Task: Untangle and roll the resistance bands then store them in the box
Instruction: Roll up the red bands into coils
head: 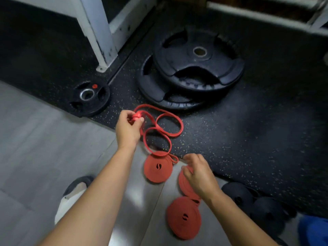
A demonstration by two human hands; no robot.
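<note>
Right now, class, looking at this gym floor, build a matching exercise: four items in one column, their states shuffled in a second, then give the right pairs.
Column 1
1. left hand
2. right hand
3. small weight plate
4. top large weight plate

Column 2
A. lies stacked on the lower weight plate
B. pinches the rolled start of the thin red band
C. lies alone, marked with a red dot
D. holds a rolled red band

Pairs: 1-B; 2-D; 3-C; 4-A
</note>
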